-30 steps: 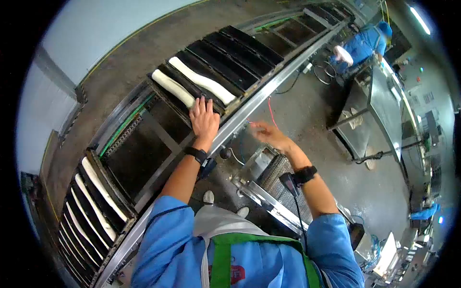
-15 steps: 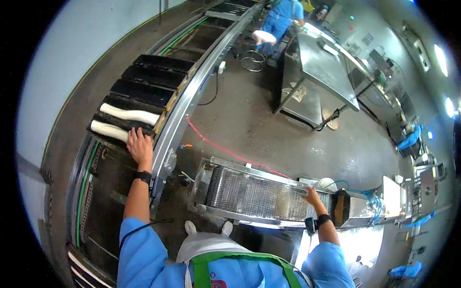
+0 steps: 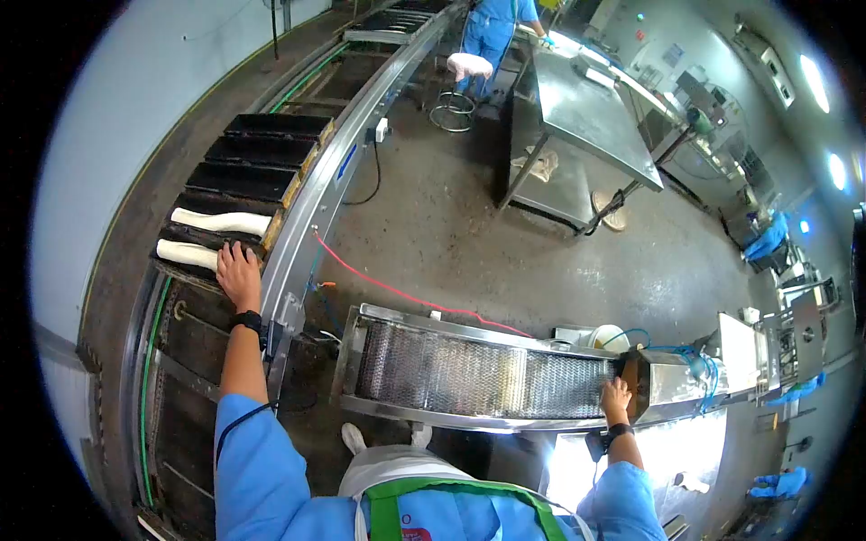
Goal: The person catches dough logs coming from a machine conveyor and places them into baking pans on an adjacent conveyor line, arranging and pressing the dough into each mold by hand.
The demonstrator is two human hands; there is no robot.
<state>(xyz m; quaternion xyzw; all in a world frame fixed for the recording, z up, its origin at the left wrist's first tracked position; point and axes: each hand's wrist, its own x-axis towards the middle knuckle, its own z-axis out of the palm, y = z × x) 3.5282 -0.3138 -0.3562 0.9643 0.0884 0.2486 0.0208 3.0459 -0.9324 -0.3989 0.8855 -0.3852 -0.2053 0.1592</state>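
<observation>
My left hand [image 3: 239,278] lies with fingers spread over the right end of a long white strip [image 3: 188,254] that looks like dough, in a black tray on the conveyor at left. A second white strip [image 3: 219,221] lies in the tray just beyond it. Over the right end of a metal mesh conveyor [image 3: 442,371], my right hand [image 3: 616,398] is held low with its fingers apart and nothing visible in them. I cannot tell whether it touches the mesh.
Several black trays [image 3: 242,180] follow along the chain conveyor with its steel rail [image 3: 317,203]. A red hose [image 3: 397,287] crosses the wet floor. A steel table [image 3: 591,117] stands beyond, near a person in blue [image 3: 487,41] and a round-based stool [image 3: 454,110].
My right hand has moved right and down, to the end of the mesh conveyor. My left hand stays on the strip's end. The whole view has shifted slightly.
</observation>
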